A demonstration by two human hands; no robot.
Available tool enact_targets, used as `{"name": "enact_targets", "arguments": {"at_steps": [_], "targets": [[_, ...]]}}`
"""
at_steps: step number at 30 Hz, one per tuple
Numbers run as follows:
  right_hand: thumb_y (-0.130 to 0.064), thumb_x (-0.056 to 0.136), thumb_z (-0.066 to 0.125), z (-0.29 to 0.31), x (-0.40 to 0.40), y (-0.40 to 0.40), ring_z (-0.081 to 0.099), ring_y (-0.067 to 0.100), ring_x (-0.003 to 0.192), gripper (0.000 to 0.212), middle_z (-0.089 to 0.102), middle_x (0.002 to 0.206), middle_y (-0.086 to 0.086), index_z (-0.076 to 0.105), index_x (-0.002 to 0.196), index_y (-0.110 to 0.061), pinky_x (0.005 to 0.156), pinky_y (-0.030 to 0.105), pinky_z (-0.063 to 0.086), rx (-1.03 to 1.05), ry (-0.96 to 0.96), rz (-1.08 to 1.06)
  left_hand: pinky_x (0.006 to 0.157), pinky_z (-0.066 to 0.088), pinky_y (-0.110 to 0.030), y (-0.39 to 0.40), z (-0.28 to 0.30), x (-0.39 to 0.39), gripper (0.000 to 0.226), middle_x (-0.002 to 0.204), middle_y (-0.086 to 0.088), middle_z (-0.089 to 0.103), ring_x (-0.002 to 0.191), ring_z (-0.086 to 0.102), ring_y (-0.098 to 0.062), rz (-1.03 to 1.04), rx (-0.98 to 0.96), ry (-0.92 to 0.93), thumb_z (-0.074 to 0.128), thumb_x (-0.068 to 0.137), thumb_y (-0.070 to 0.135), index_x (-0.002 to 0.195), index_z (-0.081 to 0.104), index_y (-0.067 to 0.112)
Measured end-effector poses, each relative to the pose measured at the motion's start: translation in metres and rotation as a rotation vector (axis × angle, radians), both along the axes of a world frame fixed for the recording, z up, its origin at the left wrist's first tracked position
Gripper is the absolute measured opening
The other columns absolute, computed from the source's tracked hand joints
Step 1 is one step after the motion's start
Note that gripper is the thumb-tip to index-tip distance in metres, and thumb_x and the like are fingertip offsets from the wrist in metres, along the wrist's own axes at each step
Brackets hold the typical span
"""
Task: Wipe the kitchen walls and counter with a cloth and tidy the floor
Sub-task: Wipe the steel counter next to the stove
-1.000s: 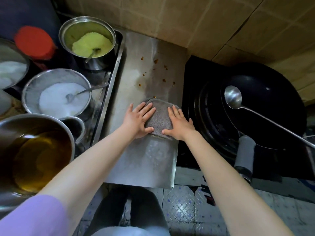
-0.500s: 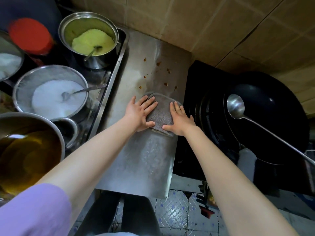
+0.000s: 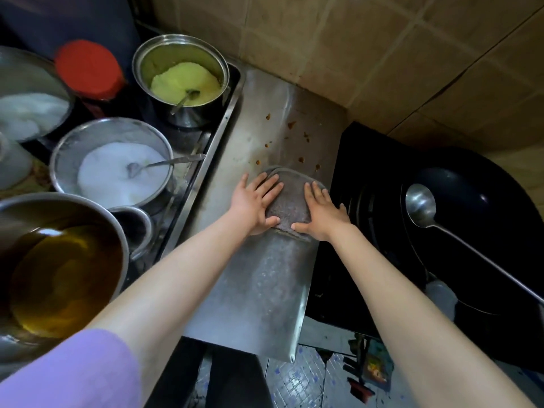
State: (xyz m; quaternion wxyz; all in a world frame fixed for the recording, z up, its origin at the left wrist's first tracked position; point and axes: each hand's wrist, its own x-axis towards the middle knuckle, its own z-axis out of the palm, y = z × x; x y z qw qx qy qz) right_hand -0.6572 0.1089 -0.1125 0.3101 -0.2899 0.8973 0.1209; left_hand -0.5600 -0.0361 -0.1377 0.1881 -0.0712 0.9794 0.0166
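Flat under both hands, cloth (image 3: 290, 201) lengthwise toward the wall (image 3: 338, 45).

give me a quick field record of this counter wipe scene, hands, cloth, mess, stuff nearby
left hand: left hand flat on folded grey cloth
right hand: right hand flat on the cloth's right side
surface: steel counter
mess: brown crumbs beyond the cloth, not yet wiped
left of counter: steel pot of yellow powder, steel pot of white powder, steel pot of amber oil
right of counter: black wok holding steel ladle
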Motion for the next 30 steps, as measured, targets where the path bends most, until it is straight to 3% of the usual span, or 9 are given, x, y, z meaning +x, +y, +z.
{"name": "enact_targets", "arguments": {"at_steps": [15, 23, 30], "targets": [[-0.059, 0.082, 0.056, 0.002, 0.040, -0.032, -0.008, 0.019, 0.146, 0.104, -0.017, 0.158, -0.004, -0.015, 0.149, -0.024, 0.114, 0.053, 0.009, -0.028, 0.019, 0.259, 0.115, -0.001, -0.047, -0.012, -0.008, 0.068, 0.080, 0.156, 0.007, -0.018, 0.145, -0.012, -0.016, 0.265, 0.113, 0.018, 0.023, 0.089, 0.065, 0.147, -0.016, 0.026], [-0.063, 0.077, 0.059, 0.000, 0.019, -0.049, -0.005, 0.018, 0.146, 0.110, -0.013, 0.158, -0.003, -0.013, 0.150, -0.022, 0.116, 0.047, 0.005, -0.055, 0.055, 0.352, 0.116, 0.009, -0.034, -0.023, -0.007, 0.061, 0.079, 0.156, 0.009, -0.019, 0.144, -0.015, -0.014, 0.351, 0.189, 0.057, 0.025, 0.091, 0.062, 0.148, -0.016, 0.025], [-0.063, 0.077, 0.060, 0.000, -0.002, -0.065, -0.005, 0.017, 0.146, 0.111, -0.013, 0.158, -0.005, -0.013, 0.149, -0.021, 0.116, 0.046, 0.003, -0.032, 0.082, 0.394, 0.117, 0.005, -0.032, -0.028, -0.011, 0.046, 0.080, 0.155, 0.006, -0.021, 0.143, -0.019, -0.015, 0.429, 0.248, 0.084, 0.027, 0.093, 0.059, 0.148, -0.017, 0.022]]}}
